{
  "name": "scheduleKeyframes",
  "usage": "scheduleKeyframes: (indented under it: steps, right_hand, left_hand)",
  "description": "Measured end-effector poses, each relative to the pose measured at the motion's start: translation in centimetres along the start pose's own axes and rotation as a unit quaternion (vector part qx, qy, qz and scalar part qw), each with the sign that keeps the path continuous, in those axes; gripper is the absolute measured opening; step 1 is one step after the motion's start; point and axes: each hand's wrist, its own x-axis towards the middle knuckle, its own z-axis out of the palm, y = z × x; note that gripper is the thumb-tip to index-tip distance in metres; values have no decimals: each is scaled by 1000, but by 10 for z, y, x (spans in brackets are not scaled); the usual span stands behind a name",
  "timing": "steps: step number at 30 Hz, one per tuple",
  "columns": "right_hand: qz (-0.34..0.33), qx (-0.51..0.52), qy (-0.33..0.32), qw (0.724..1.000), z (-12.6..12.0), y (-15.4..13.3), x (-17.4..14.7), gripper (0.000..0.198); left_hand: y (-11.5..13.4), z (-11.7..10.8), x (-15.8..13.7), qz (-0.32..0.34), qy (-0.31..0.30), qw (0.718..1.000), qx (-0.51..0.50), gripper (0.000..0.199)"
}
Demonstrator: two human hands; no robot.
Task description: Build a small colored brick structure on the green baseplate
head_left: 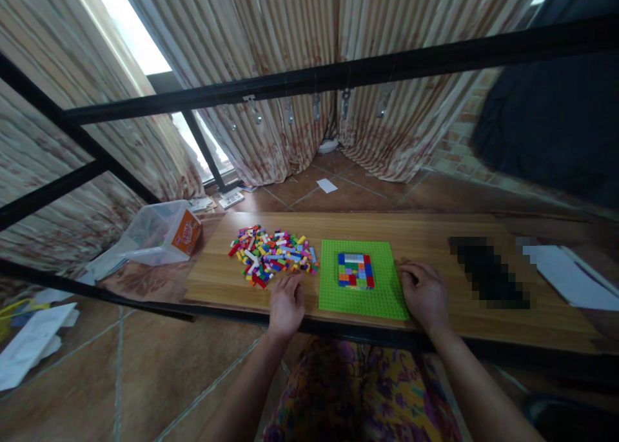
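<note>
Baseplate (387, 284) lies between left grip (286, 303) and right grip (426, 293).

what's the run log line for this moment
left hand: near loose brick pile | right hand: beside green baseplate | brick build: on green baseplate

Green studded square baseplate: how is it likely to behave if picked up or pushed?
The green studded square baseplate probably handles as light, since it looks thin. Pushed, it would likely slide rather than tip, lying flat on the brown wood-grain table. The multicoloured brick block probably travels with it, appearing seated on top.
</note>
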Motion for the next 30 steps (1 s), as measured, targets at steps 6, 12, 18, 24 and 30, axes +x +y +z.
scheduleKeyframes:
  steps: [6, 12, 18, 24, 30]
  right_hand:
    - [2, -7, -6, 1000, 0, 1, 0, 25]
    - [-1, -6, -13, 1000, -3, -1, 0, 26]
    - [1, -5, -6, 1000, -4, -4, 0, 25]
    - [4, -1, -11, 1000, -3, -3, 0, 26]
    - [8, -3, -13, 1000, -4, -4, 0, 27]
  left_hand:
    - [-1, 1, 5, -7, 15, 1000, -5, 26]
    - [-1, 4, 13, -31, 14, 999, 20, 21]
    - [-2, 9, 25, -46, 12, 997, 62, 28]
    - [1, 8, 36, -42, -11, 993, 114, 18]
    - [-4, 5, 33, -35, 4, 997, 65, 8]
